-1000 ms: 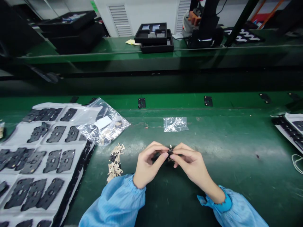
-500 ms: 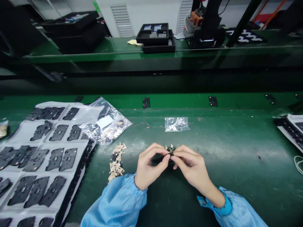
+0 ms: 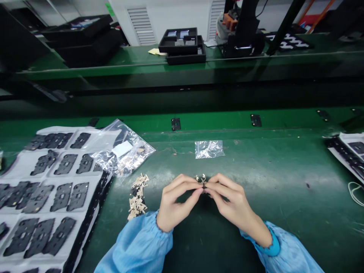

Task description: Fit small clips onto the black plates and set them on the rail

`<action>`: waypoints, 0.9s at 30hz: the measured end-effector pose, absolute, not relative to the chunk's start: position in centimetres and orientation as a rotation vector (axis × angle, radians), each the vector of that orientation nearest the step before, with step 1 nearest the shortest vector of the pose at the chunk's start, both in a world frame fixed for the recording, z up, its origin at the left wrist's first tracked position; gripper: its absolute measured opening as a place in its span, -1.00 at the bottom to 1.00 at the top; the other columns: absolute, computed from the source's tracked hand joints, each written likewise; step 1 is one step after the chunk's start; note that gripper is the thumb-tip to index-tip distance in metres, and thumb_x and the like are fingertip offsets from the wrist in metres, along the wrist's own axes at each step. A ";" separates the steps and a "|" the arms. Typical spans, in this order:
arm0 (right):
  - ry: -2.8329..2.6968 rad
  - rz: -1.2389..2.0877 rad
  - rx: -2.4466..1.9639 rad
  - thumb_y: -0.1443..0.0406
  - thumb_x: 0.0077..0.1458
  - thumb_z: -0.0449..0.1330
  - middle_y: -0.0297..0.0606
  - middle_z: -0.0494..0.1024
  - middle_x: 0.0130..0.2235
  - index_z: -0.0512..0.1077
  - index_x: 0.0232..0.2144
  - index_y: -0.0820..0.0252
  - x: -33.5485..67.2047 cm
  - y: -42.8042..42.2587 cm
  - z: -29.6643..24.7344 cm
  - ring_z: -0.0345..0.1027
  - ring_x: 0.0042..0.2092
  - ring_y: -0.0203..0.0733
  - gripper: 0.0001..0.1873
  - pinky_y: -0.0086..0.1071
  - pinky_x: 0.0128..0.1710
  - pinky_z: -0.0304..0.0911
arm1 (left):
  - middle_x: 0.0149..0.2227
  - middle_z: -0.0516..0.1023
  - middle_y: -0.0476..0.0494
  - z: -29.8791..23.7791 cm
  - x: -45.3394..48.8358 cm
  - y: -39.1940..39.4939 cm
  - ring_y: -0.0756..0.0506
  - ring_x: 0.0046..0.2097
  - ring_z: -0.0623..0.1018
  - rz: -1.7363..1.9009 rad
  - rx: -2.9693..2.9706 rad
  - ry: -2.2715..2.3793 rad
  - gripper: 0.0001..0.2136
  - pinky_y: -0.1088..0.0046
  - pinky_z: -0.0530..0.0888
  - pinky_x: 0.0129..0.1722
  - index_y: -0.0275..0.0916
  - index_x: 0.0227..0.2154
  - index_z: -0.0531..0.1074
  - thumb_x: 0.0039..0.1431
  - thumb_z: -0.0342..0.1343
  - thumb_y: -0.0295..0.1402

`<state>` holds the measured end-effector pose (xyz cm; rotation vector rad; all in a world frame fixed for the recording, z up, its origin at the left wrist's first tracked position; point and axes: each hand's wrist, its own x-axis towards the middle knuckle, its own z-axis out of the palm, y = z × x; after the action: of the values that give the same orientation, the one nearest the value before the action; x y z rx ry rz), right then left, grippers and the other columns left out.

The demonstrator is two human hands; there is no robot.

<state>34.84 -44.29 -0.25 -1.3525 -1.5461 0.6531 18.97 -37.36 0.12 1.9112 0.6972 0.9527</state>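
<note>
My left hand (image 3: 176, 201) and my right hand (image 3: 233, 202) meet above the green workbench (image 3: 256, 189), pinching a small tan-and-black component (image 3: 201, 180) between their fingertips. Much of it is hidden by my fingers. Left of my left hand lies a loose heap of similar tan pieces with black bits (image 3: 137, 197). A small clear plastic bag (image 3: 209, 149) lies on the bench beyond my hands. Both of my blue sleeves (image 3: 136, 242) are gathered at the wrists.
To the left, a white sheet (image 3: 49, 130) holds several black moulded parts, with a larger clear bag (image 3: 122, 151) lying on its corner. Another sheet (image 3: 348, 151) lies at the right edge. Black trays (image 3: 182, 45) stand on the far green shelf (image 3: 127, 60).
My hands have shifted slightly, with the left hand lower and further left, and both still pinch the small component. The view has moved a little, and the objects on the bench have stayed in place.
</note>
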 end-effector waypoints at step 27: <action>-1.886 0.311 -1.575 0.49 0.14 -0.05 -0.14 0.37 -0.36 0.42 -0.22 0.30 34.3 -45.1 -0.1 0.24 -0.31 -0.16 -0.72 -0.32 -0.39 0.28 | -0.30 0.49 -0.15 -1.4 19.1 -38.5 -0.08 -0.27 0.45 0.992 2.353 0.779 -0.77 0.34 0.39 -0.27 -0.19 -0.22 0.44 0.05 0.11 -0.57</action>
<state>34.33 -45.10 -0.10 -1.5755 -1.8860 0.3112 19.11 -38.45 -1.43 2.3534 0.7795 0.9920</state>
